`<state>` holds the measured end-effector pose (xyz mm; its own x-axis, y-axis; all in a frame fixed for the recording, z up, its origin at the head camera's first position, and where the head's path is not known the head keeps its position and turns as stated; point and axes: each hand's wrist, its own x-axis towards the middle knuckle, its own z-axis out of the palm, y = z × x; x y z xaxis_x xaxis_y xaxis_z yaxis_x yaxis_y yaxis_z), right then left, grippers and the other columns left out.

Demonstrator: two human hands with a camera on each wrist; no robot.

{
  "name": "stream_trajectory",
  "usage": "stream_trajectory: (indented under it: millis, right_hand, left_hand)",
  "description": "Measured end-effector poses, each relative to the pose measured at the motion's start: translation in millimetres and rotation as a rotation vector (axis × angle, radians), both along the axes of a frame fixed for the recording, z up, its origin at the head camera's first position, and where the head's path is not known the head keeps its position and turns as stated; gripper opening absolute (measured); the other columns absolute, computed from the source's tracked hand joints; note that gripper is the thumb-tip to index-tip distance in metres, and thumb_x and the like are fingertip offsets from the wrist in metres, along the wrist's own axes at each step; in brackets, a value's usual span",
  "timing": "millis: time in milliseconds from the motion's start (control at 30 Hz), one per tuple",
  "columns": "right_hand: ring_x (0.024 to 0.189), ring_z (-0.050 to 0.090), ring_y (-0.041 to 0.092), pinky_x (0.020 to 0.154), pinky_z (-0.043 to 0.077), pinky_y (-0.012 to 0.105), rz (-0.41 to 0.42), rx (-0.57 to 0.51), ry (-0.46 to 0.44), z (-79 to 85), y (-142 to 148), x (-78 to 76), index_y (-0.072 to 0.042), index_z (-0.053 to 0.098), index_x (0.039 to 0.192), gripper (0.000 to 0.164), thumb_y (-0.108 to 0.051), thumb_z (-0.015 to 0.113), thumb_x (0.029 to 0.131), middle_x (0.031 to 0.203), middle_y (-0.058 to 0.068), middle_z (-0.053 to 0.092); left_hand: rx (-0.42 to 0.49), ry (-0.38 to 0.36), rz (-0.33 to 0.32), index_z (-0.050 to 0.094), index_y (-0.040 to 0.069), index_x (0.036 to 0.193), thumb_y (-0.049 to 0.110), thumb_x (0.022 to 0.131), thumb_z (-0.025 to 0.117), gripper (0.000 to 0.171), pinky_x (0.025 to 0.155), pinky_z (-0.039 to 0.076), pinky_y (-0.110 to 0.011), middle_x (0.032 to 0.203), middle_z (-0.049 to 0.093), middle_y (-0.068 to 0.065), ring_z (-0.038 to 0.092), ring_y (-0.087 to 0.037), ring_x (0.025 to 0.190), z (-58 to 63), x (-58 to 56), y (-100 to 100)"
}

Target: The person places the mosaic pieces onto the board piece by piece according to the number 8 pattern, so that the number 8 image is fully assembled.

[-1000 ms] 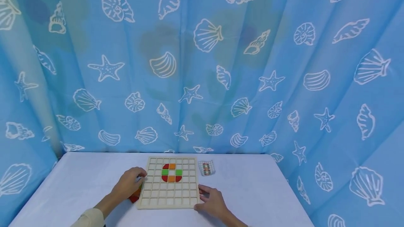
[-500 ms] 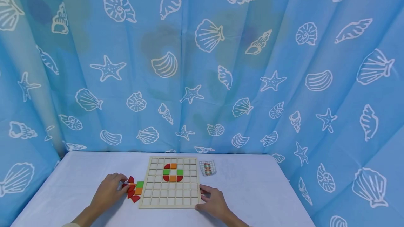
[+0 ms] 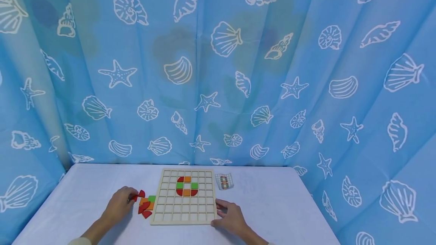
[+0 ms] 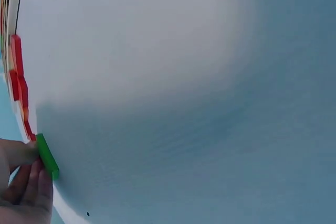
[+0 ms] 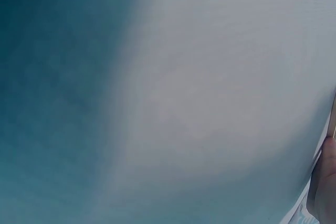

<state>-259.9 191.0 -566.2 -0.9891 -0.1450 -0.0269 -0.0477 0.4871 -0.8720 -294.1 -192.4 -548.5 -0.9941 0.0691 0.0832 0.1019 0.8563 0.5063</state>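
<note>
The left hand (image 3: 119, 204) just eased off the red quarter-round tiles (image 3: 144, 207) toward the left edge of the table (image 3: 68, 203), pinching a green tile (image 4: 47, 156), apparently picked out; the right hand (image 3: 231, 218) loosely touches the grid board (image 3: 184, 217).

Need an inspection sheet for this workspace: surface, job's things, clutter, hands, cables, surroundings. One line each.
Surface: white table, no spills visible.
Job's things: gridded board bearing seven red, orange and green set tiles in an incomplete ring; loose tiles partly overlapping at its left; patterned card beside its far right.
Clutter: nothing seen beyond those.
Hands: left hand pinches a green tile; right hand touches the board's right edge.
Cables: nothing seen.
Surroundings: blue curtain with white shells and starfish, behind and at both sides.
</note>
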Motion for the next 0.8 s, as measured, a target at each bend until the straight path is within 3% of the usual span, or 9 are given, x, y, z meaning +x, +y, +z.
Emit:
stream_trajectory:
  millis: [400, 633, 800]
  right_hand:
    - [0.105, 0.066, 0.025, 0.083, 0.054, 0.026, -0.009, 0.009, -0.009, 0.3, 0, -0.4, 0.005, 0.058, 0.129, 0.076, -0.002, 0.090, 0.060, 0.108, 0.007, 0.066]
    - [0.105, 0.066, 0.026, 0.081, 0.055, 0.026, -0.004, -0.013, -0.013, -0.6, 0, -0.6, 0.006, 0.058, 0.129, 0.075, -0.001, 0.090, 0.061, 0.109, 0.008, 0.066]
    - [0.105, 0.065, 0.025, 0.081, 0.055, 0.025, -0.010, -0.026, -0.013, 0.6, -1, 1.3, 0.007, 0.058, 0.128, 0.075, 0.001, 0.089, 0.060, 0.107, 0.007, 0.066]
  left_hand:
    - [0.001, 0.028, -0.009, 0.064, -0.003, 0.107, -0.006, 0.077, 0.076, 0.032, 0.089, 0.051, -0.052, 0.100, 0.062, -0.013, 0.059, -0.035, 0.099, -6.9, -13.7, -7]
    - [0.005, -0.011, 0.036, 0.060, -0.005, 0.111, 0.006, 0.076, 0.082, 0.043, 0.088, 0.051, -0.052, 0.101, 0.061, -0.015, 0.058, -0.033, 0.097, -4.9, -18.3, -10]
    - [0.041, -0.016, 0.032, 0.060, -0.005, 0.111, -0.003, 0.076, 0.078, 0.040, 0.089, 0.051, -0.052, 0.100, 0.062, -0.015, 0.059, -0.035, 0.098, -3.4, -18.5, -8]
